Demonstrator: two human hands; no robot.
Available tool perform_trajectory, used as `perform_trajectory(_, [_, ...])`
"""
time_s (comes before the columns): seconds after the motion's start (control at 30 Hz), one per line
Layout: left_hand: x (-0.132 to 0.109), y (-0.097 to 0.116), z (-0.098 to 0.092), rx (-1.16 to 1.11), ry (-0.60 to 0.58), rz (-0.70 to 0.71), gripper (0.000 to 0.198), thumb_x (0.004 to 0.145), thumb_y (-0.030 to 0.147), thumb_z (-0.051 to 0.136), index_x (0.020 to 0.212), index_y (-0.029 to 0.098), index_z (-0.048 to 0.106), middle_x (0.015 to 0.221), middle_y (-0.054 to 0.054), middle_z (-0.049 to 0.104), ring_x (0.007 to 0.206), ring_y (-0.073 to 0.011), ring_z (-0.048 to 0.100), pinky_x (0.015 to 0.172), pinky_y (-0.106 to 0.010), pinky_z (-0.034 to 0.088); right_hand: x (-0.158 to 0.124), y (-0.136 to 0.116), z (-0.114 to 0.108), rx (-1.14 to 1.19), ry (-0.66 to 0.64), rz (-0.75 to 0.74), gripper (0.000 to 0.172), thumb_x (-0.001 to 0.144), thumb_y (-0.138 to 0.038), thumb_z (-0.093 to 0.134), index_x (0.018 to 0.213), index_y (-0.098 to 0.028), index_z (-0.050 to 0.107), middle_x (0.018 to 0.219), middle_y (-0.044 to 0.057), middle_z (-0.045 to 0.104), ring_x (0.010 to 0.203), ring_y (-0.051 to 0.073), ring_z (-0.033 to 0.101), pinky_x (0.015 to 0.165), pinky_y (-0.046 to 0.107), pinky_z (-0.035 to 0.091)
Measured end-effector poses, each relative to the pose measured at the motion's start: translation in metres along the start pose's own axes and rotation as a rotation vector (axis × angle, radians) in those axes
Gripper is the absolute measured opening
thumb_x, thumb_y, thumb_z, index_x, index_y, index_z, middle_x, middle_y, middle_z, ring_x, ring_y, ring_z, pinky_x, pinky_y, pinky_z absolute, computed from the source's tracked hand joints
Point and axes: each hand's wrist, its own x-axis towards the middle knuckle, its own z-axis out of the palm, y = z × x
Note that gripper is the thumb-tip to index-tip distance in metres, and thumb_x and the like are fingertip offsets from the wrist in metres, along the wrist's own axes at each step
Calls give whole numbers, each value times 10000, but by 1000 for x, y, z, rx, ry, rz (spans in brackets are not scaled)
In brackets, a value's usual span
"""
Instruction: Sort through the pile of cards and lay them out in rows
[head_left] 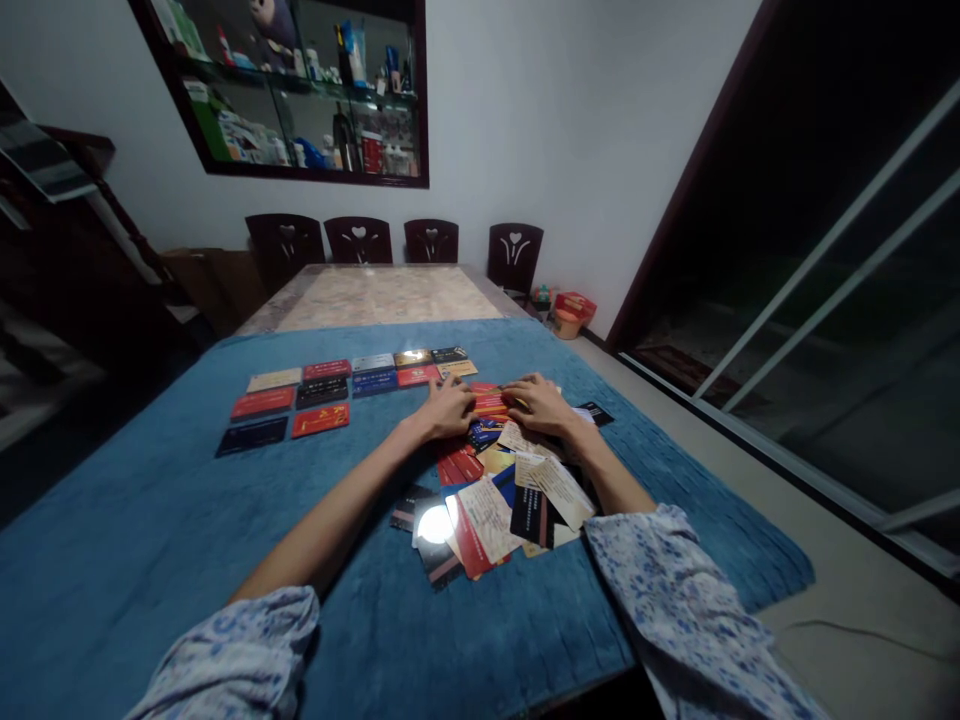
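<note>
Loose bank cards lie heaped in a messy pile [491,510], several face down with magnetic stripes and pale printed backs. At its far end is a red card with yellow markings [490,401]. My left hand [448,405] has bent fingers closed at this card's left edge. From the other side my right hand [541,404] curls its fingers onto the right edge. Their thumbs are partly hidden. Left of the pile, cards stand in neat overlapping columns, among them an orange-red card [321,420], a dark blue card [253,437] and a black card [322,393].
A blue cloth [150,500] covers the near table; the marble-patterned far part [382,290] is bare. Dark chairs [358,240] line the far end. A glass-shelved cabinet [315,90] hangs above. A red basket [576,305] sits on the floor by the sliding door.
</note>
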Motion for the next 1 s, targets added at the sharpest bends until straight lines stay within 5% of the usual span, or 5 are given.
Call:
perform_trajectory(0.7, [-1, -10, -1, 48, -10, 197, 237, 949, 236, 503, 892, 159, 720, 1078, -137, 722, 1156, -290, 520, 987, -484, 363, -6, 1, 0, 90, 83, -138, 268, 917, -309, 608, 1098, -206, 776, 1223, 105, 742, 1150, 278, 571, 1004, 431, 396])
perform_trajectory(1.0, [3, -18, -2, 33, 78, 221, 281, 951, 237, 470, 863, 171, 728, 993, -123, 708, 1082, -267, 552, 964, -443, 396, -5, 0, 2, 68, 115, -31, 271, 938, -236, 573, 1124, -216, 768, 1146, 103, 755, 1109, 272, 554, 924, 387, 411])
